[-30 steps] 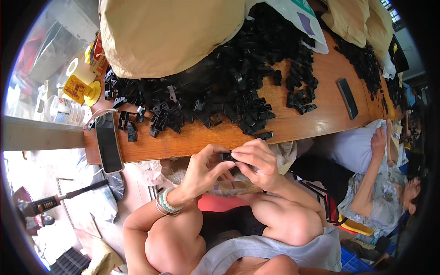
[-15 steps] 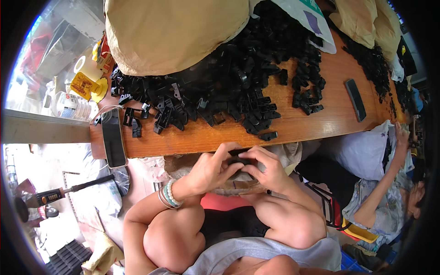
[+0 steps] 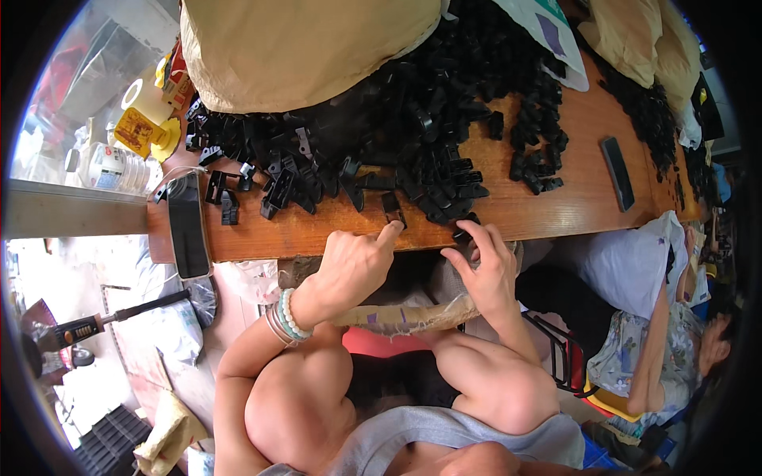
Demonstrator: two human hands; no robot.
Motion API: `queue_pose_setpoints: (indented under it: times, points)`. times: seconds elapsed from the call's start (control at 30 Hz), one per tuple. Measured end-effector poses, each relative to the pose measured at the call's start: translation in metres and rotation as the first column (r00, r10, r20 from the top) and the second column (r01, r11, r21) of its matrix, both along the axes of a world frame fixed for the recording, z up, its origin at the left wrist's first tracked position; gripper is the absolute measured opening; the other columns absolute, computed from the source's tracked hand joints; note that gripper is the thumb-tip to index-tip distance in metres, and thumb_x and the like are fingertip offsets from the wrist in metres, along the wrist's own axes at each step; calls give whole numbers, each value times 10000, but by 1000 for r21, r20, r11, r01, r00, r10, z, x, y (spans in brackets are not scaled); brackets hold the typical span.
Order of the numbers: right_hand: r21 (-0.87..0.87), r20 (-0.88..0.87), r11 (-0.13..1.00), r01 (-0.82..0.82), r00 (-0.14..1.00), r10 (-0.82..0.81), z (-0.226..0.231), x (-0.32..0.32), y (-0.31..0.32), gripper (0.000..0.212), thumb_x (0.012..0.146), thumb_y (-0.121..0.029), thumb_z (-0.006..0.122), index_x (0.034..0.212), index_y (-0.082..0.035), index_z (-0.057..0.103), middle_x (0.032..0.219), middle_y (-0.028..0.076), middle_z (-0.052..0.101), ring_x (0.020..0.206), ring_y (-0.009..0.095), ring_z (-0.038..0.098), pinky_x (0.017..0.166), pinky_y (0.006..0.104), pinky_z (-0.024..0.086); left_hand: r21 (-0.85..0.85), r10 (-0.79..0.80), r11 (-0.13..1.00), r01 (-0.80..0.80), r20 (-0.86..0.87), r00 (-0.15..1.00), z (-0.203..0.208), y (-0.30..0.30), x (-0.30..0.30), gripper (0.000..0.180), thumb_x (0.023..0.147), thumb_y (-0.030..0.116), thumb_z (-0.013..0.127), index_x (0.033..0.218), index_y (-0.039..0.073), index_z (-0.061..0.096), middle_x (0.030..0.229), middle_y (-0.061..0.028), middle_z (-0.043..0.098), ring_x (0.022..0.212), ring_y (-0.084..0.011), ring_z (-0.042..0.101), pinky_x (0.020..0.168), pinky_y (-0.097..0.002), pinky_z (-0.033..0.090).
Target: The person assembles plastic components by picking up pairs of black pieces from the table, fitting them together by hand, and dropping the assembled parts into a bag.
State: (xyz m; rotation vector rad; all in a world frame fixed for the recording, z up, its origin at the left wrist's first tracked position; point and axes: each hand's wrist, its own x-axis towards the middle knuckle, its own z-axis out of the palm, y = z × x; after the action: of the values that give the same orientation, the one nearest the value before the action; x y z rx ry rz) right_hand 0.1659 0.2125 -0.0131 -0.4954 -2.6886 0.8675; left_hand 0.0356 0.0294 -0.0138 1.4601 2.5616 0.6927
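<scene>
My left hand [image 3: 355, 260] is over the table's front edge, its fingers curled and the fingertips at the near end of a small black rectangular plastic part [image 3: 392, 208]. The thumb is hidden behind the hand. To the right, my right hand [image 3: 490, 268] has its thumb and index finger apart. Its index fingertip touches a small black plastic part [image 3: 468, 225] at the table edge, partly covered by the fingers. Just beyond both hands spreads a heap of similar black plastic parts [image 3: 317, 178].
The wooden table [image 3: 516, 214] holds a large tan sack [image 3: 309, 55], a phone [image 3: 189, 226] at left and another phone [image 3: 617, 174] at right. A brown sack's rim [image 3: 397, 319] lies below my hands. At right, another person's arm [image 3: 652, 349] rests beside a white sack [image 3: 635, 258].
My hands were together over the lap, fingering a dark piece. Now they are apart and farther forward at the table edge, with a black rectangular part at the left fingertips.
</scene>
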Motion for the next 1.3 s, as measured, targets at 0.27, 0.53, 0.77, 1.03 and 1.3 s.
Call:
queue_pose_setpoints:
  times: [0.27, 0.53, 0.77, 1.03, 1.3]
  points:
    - [35, -259, 995, 89, 963, -77, -4, -2, 5, 173, 835, 28, 621, 1002, 0, 588, 762, 109, 587, 603, 218, 579, 557, 321, 459, 221, -111, 962, 160, -217, 970, -2, 5, -16, 372, 631, -13, 623, 1001, 29, 636, 780, -68, 530, 666, -226, 572, 533, -344, 461]
    - [9, -306, 989, 147, 942, -137, -12, -5, 7, 186, 852, 36, 580, 1032, -2, 606, 773, 94, 563, 599, 198, 545, 541, 318, 427, 494, -69, 854, 161, -201, 977, 6, 0, -10, 342, 647, -28, 655, 977, 19, 578, 1127, -188, 541, 945, -341, 575, 756, -406, 489]
    - [162, -63, 974, 159, 987, -150, -5, -8, 27, 234, 853, -98, 656, 1080, -59, 611, 874, 122, 539, 735, 291, 563, 656, 390, 454, 376, -31, 898, -229, 572, 819, 15, -5, 6, 334, 767, 31, 736, 1058, -8, 577, 968, -138, 642, 819, -262, 632, 724, -346, 503]
    - [-4, 11, 971, 237, 971, -237, 7, -3, 40, 308, 859, -63, 627, 1164, -65, 589, 955, 151, 563, 807, 348, 592, 714, 412, 478, 265, -127, 959, -101, 719, 683, 12, -10, 0, 300, 808, 38, 721, 1083, -26, 621, 927, -67, 641, 813, -121, 631, 722, -264, 521]
    - [285, -124, 935, 211, 975, -182, 2, -2, 61, 196, 832, -2, 641, 1026, -27, 618, 918, 135, 575, 765, 298, 590, 709, 390, 466, 128, 45, 948, -292, 853, 520, 6, -8, 7, 337, 784, 53, 724, 1092, -27, 615, 886, -120, 634, 755, -200, 646, 713, -290, 533]
